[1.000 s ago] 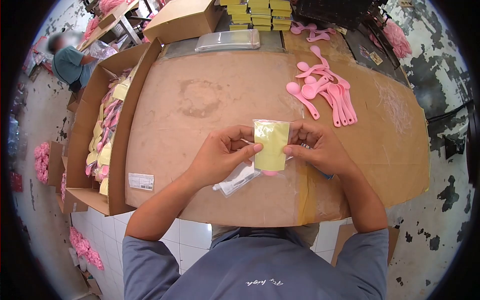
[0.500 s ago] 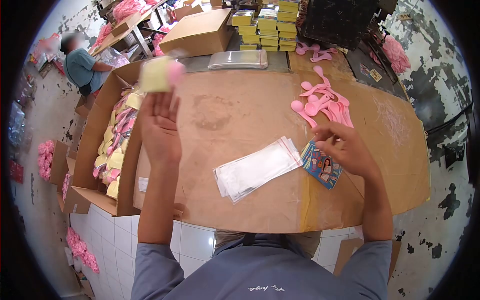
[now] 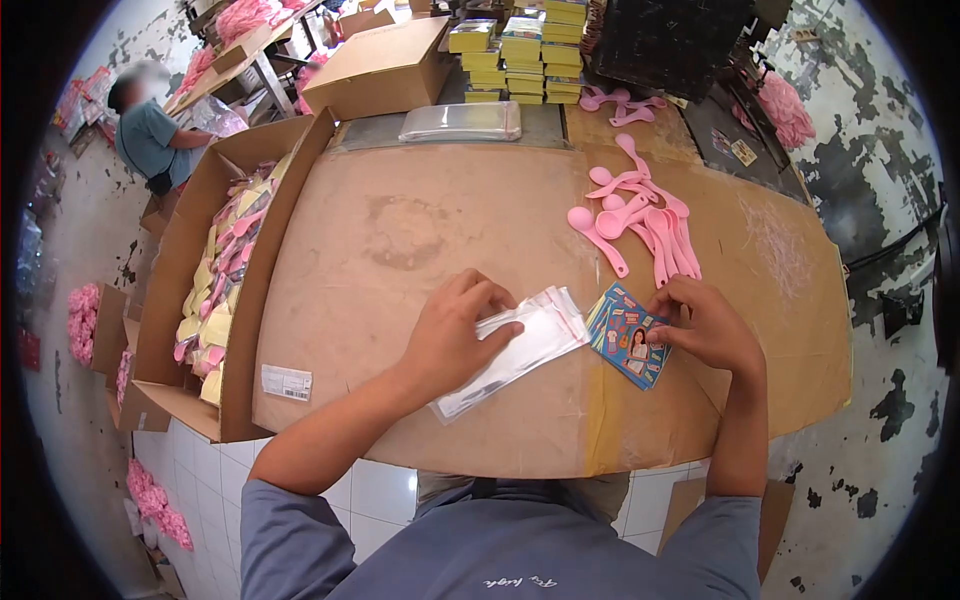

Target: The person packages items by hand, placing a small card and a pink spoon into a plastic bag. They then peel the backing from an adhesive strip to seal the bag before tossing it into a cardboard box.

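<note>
My left hand (image 3: 455, 335) rests on a stack of clear plastic sleeves (image 3: 520, 345) lying on the cardboard-covered table (image 3: 420, 220), its fingers pinching the top sleeve. My right hand (image 3: 705, 325) touches the right edge of a small stack of printed colour cards (image 3: 625, 335) beside the sleeves. A pile of pink plastic spoons (image 3: 640, 215) lies just beyond my right hand.
An open cardboard box (image 3: 165, 300) at the table's left holds packed yellow-and-pink packets (image 3: 220, 280). Stacks of yellow cards (image 3: 525, 45), a clear sleeve pack (image 3: 460, 120) and a closed carton (image 3: 375, 65) sit at the back. Another person (image 3: 150, 135) works at far left.
My left hand, which tossed the finished yellow packet toward the box, has come back down onto the sleeves. My right hand has settled on the printed cards.
</note>
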The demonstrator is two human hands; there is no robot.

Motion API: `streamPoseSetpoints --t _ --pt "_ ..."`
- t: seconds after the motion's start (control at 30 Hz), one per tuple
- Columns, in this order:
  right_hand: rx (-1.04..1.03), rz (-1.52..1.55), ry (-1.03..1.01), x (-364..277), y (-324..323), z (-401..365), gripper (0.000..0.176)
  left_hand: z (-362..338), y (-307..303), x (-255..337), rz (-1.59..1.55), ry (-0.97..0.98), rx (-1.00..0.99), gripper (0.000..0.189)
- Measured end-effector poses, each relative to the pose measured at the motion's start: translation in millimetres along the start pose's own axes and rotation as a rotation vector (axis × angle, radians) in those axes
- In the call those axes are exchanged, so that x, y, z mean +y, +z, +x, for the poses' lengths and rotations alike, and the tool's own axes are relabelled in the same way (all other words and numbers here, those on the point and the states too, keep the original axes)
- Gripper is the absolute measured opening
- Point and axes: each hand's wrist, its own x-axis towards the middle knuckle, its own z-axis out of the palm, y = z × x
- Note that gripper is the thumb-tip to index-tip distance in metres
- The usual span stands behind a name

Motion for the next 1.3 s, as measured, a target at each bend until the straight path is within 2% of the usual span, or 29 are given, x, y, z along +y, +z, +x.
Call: streamPoseSetpoints --t 0.1,0.2,0.3,0.4,0.5,0.6,0.63,0.73,0.93,1.03,1.2,1.3 --pt "0.052 0.025 -0.048 6.1 0.4 1.4 0.028 3.0 -3.8 -4.0 -0.114 -0.116 -0.062 0.026" --pt "0.058 0.016 0.034 2.4 -3.1 -0.1 0.022 4.9 -7.3 6.0 -0.326 -0.258 -0.039 0.014" --pt "0.104 0.048 0.058 2.6 -1.4 -2.0 0.018 4.5 -8.6 1.8 -0.231 -0.16 -0.033 0.016" --pt "0.246 -0.028 -0.053 4.5 3.2 0.2 0.018 4.7 -10.4 4.5 -0.288 -0.011 0.013 0.02" --pt "0.346 0.16 -0.122 -4.9 16.8 4.2 0.023 0.8 -3.7 5.9 -0.79 -0.181 -0.088 0.022" --pt "0.304 0.352 -0.147 -26.5 39.8 7.2 0.028 -1.8 -7.0 12.2 -0.983 -0.294 -0.224 0.021" --pt "0.278 0.409 -0.2 -26.7 47.3 8.8 0.032 -2.4 -6.1 14.4 -0.979 -0.313 -0.209 0.023" --pt "0.278 0.456 -0.184 -36.7 54.8 9.2 0.029 -3.7 -4.0 18.1 -0.977 -0.356 -0.177 0.028" --pt "0.289 0.188 -0.339 -44.7 49.6 8.8 0.023 -6.6 -3.7 18.9 -0.822 -0.28 -0.221 0.045" --pt "0.427 0.255 -0.366 -42.0 52.6 11.1 0.025 -7.1 -4.9 19.9 -0.751 -0.248 -0.241 0.048" --pt "0.292 0.182 -0.397 -49.3 50.0 8.0 0.028 -8.7 -6.0 18.9 -0.825 -0.276 -0.203 0.047" --pt "0.215 0.158 -0.48 -51.6 55.4 13.0 0.029 -9.4 -9.1 25.8 -0.673 -0.244 -0.239 0.048"
